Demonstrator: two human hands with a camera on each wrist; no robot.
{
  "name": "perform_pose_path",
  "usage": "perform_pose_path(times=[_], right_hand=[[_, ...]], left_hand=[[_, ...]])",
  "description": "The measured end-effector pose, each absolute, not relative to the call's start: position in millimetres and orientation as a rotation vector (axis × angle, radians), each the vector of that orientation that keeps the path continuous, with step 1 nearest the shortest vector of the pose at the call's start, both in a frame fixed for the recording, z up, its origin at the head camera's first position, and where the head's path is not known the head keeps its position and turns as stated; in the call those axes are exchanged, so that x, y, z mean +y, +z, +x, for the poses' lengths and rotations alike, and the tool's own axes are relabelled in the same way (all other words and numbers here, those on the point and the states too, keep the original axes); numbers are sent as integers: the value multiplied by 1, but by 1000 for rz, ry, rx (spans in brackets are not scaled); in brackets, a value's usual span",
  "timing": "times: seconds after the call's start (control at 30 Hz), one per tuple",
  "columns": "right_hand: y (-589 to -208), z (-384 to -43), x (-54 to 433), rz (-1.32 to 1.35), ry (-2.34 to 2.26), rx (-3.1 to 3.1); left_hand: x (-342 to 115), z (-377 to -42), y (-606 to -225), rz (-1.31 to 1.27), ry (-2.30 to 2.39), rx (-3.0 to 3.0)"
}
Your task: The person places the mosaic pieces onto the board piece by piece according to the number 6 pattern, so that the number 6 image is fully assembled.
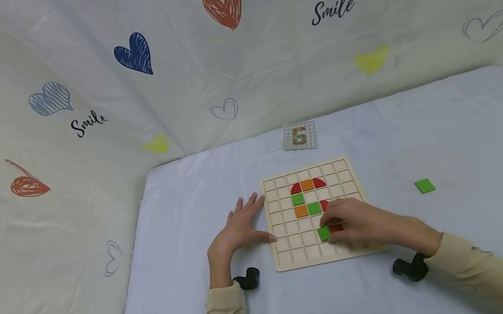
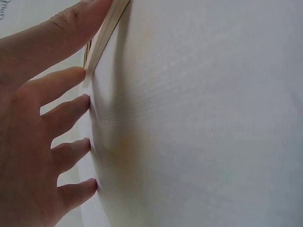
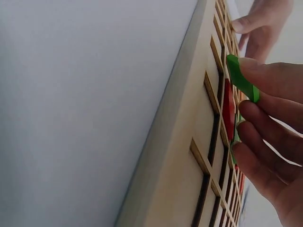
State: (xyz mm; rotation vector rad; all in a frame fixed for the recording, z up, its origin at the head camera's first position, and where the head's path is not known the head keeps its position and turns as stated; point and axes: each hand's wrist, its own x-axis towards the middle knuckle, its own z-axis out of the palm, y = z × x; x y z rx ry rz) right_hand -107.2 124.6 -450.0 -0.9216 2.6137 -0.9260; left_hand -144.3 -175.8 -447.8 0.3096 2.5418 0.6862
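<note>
A wooden grid board (image 1: 294,256) lies on the white table in front of me. Spread along its left side, my left hand (image 1: 239,229) has straight fingers, with the thumb and index fingertips at the board's edge. My right hand (image 1: 358,221) pinches a green tile (image 1: 324,233) over the lower part of the grid. In the right wrist view the green tile (image 3: 242,81) is tilted between thumb and index finger, close over the slots. A red piece (image 3: 228,111) sits just beside it. Higher up, red corner pieces, orange tiles (image 1: 306,185) and green tiles (image 1: 298,199) fill slots; my right hand hides part of the grid.
One loose green tile (image 1: 425,186) lies on the table to the right of the board. Behind the board is a small pattern card (image 1: 299,137) printed with a coloured figure on a grid. A fabric backdrop (image 1: 187,78) with hearts rises behind the table.
</note>
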Motion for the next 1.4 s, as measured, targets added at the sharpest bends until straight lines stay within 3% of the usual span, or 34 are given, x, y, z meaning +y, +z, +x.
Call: perform_pose_path(times=[0.63, 1.4], right_hand=[[-449, -100, 121, -962, -762, 2731], [-443, -93, 188, -789, -807, 2850]], left_hand=[[-174, -144, -446, 307, 689, 2542], [-175, -146, -448, 312, 653, 2517]])
